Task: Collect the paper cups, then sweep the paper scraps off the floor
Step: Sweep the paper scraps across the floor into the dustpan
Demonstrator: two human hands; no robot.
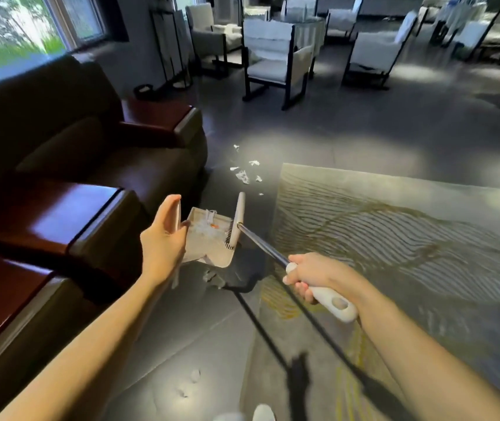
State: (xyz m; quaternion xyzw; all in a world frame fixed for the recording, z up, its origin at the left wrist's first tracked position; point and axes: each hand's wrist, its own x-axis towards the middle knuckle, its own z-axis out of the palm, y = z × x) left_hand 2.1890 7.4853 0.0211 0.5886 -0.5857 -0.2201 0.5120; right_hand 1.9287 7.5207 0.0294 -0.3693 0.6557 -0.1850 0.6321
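Beige dustpan [210, 255] tilts just beyond the left hand [163, 241], whose thumb and fingers pinch its half-hidden handle. Right hand [312, 276] wraps the broom [239, 215] grip. Paper scraps [242, 175] lie well beyond both hands; the pan's contents are blurred.

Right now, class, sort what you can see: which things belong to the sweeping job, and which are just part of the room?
Part of the job: broom, dustpan, paper scraps on the floor.
Just lying about: sofa, rug, chairs, window.
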